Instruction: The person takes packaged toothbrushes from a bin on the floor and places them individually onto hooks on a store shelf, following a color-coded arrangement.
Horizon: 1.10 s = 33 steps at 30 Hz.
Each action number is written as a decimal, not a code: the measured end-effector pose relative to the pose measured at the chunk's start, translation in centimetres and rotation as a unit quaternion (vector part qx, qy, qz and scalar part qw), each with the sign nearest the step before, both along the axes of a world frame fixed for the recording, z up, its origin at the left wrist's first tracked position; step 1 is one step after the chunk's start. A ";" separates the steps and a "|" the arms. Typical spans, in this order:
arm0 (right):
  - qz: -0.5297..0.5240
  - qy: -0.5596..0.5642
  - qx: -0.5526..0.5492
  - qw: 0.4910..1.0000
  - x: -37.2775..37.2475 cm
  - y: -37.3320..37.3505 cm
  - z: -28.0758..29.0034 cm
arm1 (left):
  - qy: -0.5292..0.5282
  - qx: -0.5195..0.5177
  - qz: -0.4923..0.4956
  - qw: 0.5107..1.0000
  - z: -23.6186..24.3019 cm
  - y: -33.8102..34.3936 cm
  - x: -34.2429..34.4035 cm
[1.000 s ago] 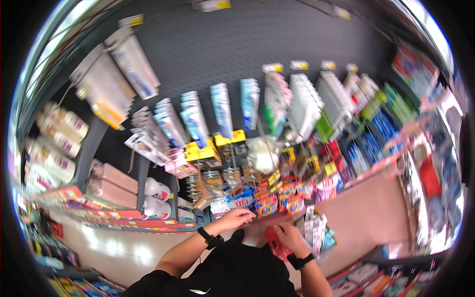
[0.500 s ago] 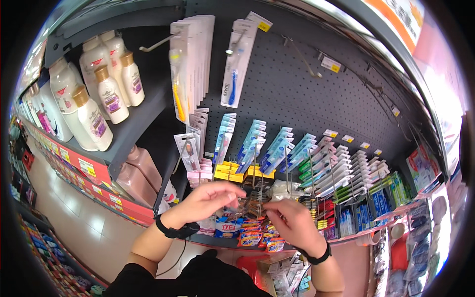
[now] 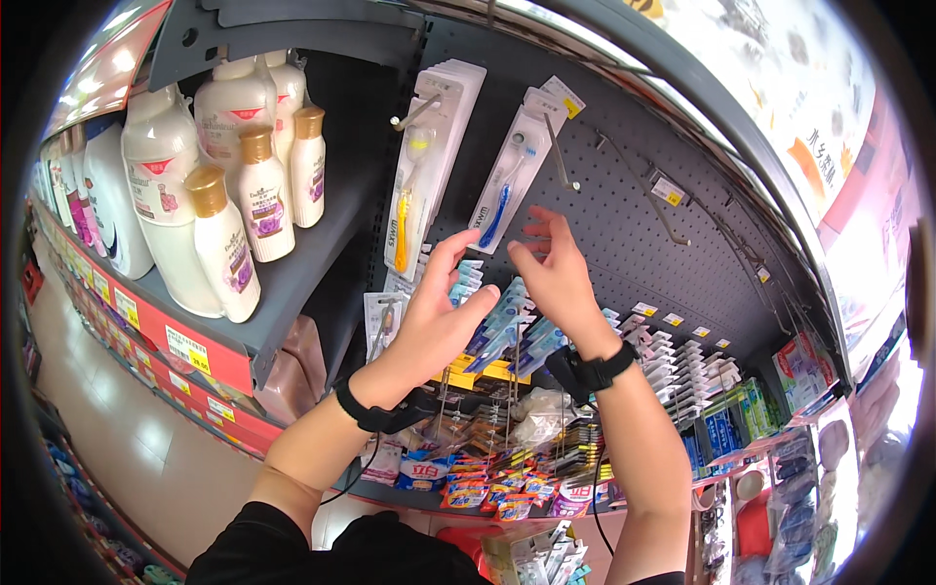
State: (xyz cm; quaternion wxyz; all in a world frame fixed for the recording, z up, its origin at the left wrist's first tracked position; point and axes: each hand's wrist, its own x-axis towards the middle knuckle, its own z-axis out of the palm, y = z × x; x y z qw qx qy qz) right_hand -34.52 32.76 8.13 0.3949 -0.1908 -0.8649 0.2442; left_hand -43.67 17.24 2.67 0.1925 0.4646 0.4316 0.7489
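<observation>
A packaged toothbrush with a blue handle (image 3: 505,180) hangs from a metal hook on the pegboard. My left hand (image 3: 436,317) is raised beside its lower end, thumb and forefinger apart, with nothing in it. From this angle I cannot tell whether the fingertips touch the pack. To the right of the same pack is my right hand (image 3: 558,283), fingers spread and holding nothing. A stack of packaged toothbrushes with a yellow handle in front (image 3: 414,175) hangs just left. Lower down, partly hidden by my hands, hang blue-and-white toothbrush packs (image 3: 502,327).
White bottles with gold caps (image 3: 226,249) stand on the left shelf (image 3: 292,292), whose corner juts out beside my left arm. Bare metal hooks (image 3: 648,200) stick out at the right. Orange detergent packets (image 3: 466,492) lie on the bottom shelf. A box of packs (image 3: 546,561) stands below.
Both hands have risen from the lower hooks to the hanging toothbrush packs, and their fingers have spread. The view has shifted, so the shelves appear lower and further right.
</observation>
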 end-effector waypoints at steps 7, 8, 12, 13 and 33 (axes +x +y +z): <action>0.000 -0.001 -0.100 0.995 -2.2 2.1 0.9 | -0.013 -0.002 0.005 1.000 -0.3 1.0 -1.4; 0.009 -0.003 -0.111 0.994 -2.2 2.4 0.8 | -0.016 -0.004 0.009 1.000 -0.4 1.1 -1.4; 0.015 -0.022 -0.149 0.989 -2.6 1.9 1.1 | -0.020 0.002 0.017 1.000 -0.6 1.2 -1.7; 0.016 -0.022 -0.148 0.989 -2.7 1.8 1.1 | -0.014 0.003 0.025 1.000 -0.8 1.4 -2.0; 0.168 0.004 -0.241 0.956 2.1 -2.0 1.5 | -0.090 0.011 -0.023 0.996 0.2 1.1 -0.4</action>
